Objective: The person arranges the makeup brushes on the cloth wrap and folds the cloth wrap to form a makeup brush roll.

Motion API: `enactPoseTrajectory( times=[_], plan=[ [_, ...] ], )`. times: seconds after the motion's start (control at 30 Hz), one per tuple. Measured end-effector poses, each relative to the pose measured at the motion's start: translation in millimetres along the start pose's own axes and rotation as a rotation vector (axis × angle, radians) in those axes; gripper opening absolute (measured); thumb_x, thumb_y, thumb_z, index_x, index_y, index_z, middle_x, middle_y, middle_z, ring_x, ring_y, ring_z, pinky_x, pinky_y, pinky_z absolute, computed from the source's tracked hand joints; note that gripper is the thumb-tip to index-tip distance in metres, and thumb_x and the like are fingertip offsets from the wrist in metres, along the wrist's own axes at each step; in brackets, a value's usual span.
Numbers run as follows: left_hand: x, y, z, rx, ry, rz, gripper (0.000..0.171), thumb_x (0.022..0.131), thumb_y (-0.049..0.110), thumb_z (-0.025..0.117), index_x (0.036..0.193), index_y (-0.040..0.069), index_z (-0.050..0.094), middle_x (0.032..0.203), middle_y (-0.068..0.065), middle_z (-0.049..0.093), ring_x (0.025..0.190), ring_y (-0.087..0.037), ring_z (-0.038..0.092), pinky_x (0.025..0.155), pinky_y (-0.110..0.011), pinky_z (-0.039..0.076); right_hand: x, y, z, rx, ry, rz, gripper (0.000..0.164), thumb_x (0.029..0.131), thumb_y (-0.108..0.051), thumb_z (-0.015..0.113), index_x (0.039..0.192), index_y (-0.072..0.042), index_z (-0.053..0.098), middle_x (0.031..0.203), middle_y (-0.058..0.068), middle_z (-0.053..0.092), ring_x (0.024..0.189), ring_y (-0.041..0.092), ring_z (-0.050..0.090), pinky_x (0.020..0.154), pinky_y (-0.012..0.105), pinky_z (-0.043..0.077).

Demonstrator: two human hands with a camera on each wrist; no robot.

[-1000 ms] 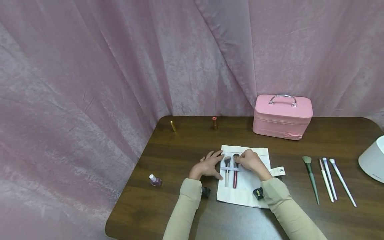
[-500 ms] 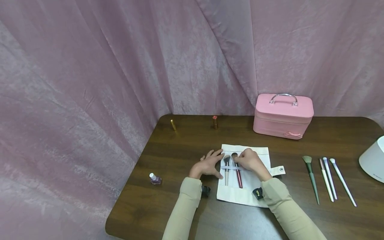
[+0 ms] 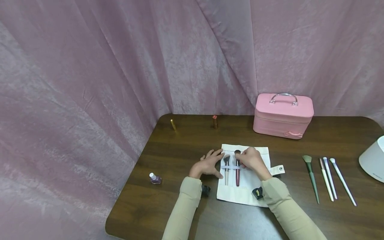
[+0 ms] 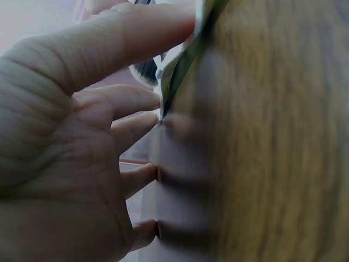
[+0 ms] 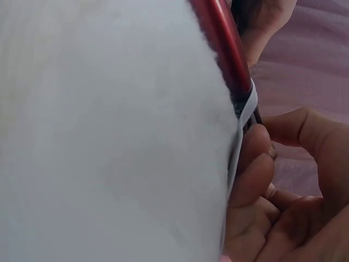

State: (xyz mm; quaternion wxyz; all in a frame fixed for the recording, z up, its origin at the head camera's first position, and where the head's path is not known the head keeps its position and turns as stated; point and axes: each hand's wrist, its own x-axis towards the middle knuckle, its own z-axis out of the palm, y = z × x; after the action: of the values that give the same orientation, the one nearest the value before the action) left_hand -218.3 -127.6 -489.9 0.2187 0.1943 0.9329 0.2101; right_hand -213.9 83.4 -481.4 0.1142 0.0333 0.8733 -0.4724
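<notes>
Four loose brushes (image 3: 326, 180), head view only, left grip (image 3: 207, 165) spread, right grip (image 3: 251, 159) seemingly pinching red brush (image 3: 237, 177)

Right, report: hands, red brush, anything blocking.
Right hand pinches red brush. Left hand touches left edge of white brush roll. Red brush under elastic strap; nothing visibly in the way.

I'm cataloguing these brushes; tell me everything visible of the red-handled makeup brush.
The red-handled makeup brush has a glossy, dark-red handle and a dark bristle head. It lies along the white brush roll, bristles at the far end, passing under a pale elastic band. The right hand pinches it near the bristles, partly hiding it.
</notes>
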Motion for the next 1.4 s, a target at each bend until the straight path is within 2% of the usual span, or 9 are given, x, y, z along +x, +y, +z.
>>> enactPoseTrajectory(
  times=[0.17, 0.4, 0.5, 0.63, 0.77, 1.0, 1.2, 1.4],
  plan=[
    [-0.9, 0.6, 1.0, -0.005, -0.006, -0.005, 0.094, 0.081, 0.023, 0.087, 0.159, 0.017, 0.035, 0.169, 0.004, 0.017, 0.154, -0.028, 0.008, 0.117, -0.062, 0.015, -1, 2, 2, 0.031, -0.016, 0.019, 0.029, 0.085, -0.017, 0.064, 0.059, -0.005, 0.059, 0.048, 0.001, 0.054, 0.042, 0.009, 0.047, 0.043, 0.023, 0.038],
    [-0.2, -1.2, 0.8, -0.008, 0.006, -0.008, 0.094, 0.081, 0.024, 0.087, 0.160, 0.018, 0.035, 0.169, 0.005, 0.016, 0.154, -0.028, 0.008, 0.117, -0.061, 0.014, 0, 3, 4, -0.017, -0.045, -0.001, 0.040, 0.093, -0.027, 0.066, 0.061, -0.004, 0.064, 0.050, 0.002, 0.055, 0.046, 0.010, 0.047, 0.047, 0.025, 0.038],
    [-0.1, -1.7, 0.7, -0.012, 0.004, -0.007, 0.094, 0.081, 0.024, 0.087, 0.160, 0.018, 0.035, 0.169, 0.005, 0.016, 0.154, -0.028, 0.008, 0.117, -0.061, 0.014, 1, 3, 5, -0.041, -0.058, 0.012, 0.038, 0.094, -0.028, 0.065, 0.064, -0.004, 0.065, 0.052, 0.002, 0.057, 0.048, 0.011, 0.048, 0.049, 0.026, 0.039],
    [-0.3, -2.1, 1.1, -0.008, 0.001, -0.005, 0.094, 0.081, 0.024, 0.087, 0.160, 0.018, 0.035, 0.169, 0.005, 0.016, 0.154, -0.028, 0.008, 0.117, -0.061, 0.014, 1, 2, 7, -0.099, -0.072, 0.011, 0.036, 0.092, -0.025, 0.067, 0.062, -0.006, 0.065, 0.050, 0.000, 0.056, 0.047, 0.011, 0.048, 0.048, 0.026, 0.037],
    [-0.2, -2.6, 2.0, -0.002, -0.002, -0.005, 0.094, 0.081, 0.024, 0.087, 0.160, 0.018, 0.035, 0.169, 0.005, 0.016, 0.154, -0.028, 0.008, 0.117, -0.062, 0.015, 0, 0, 7, -0.177, -0.072, -0.010, 0.039, 0.090, -0.022, 0.070, 0.053, -0.009, 0.063, 0.046, -0.002, 0.052, 0.045, 0.010, 0.046, 0.047, 0.026, 0.034],
    [-0.8, -3.3, 2.1, 0.007, 0.004, -0.001, 0.094, 0.081, 0.024, 0.087, 0.159, 0.018, 0.036, 0.169, 0.005, 0.016, 0.154, -0.029, 0.009, 0.117, -0.062, 0.016, -1, -4, 9, -0.265, -0.072, 0.005, 0.039, 0.084, -0.026, 0.066, 0.050, -0.015, 0.051, 0.049, -0.003, 0.046, 0.049, 0.014, 0.043, 0.047, 0.029, 0.031],
    [-0.7, -3.0, 0.0, 0.016, 0.000, -0.006, 0.094, 0.082, 0.025, 0.087, 0.160, 0.018, 0.035, 0.169, 0.005, 0.015, 0.154, -0.029, 0.008, 0.117, -0.062, 0.016, 2, -4, 11, -0.257, -0.077, -0.013, 0.039, 0.081, -0.025, 0.071, 0.050, -0.015, 0.050, 0.049, -0.004, 0.044, 0.049, 0.013, 0.042, 0.047, 0.028, 0.031],
    [-1.0, -0.2, -1.6, 0.010, 0.001, 0.012, 0.094, 0.082, 0.024, 0.087, 0.159, 0.017, 0.035, 0.169, 0.003, 0.016, 0.154, -0.030, 0.009, 0.116, -0.063, 0.015, 0, -1, 11, -0.132, -0.032, -0.010, 0.036, 0.081, -0.021, 0.066, 0.047, -0.014, 0.057, 0.043, -0.005, 0.049, 0.043, 0.009, 0.047, 0.046, 0.025, 0.035]
  ],
)
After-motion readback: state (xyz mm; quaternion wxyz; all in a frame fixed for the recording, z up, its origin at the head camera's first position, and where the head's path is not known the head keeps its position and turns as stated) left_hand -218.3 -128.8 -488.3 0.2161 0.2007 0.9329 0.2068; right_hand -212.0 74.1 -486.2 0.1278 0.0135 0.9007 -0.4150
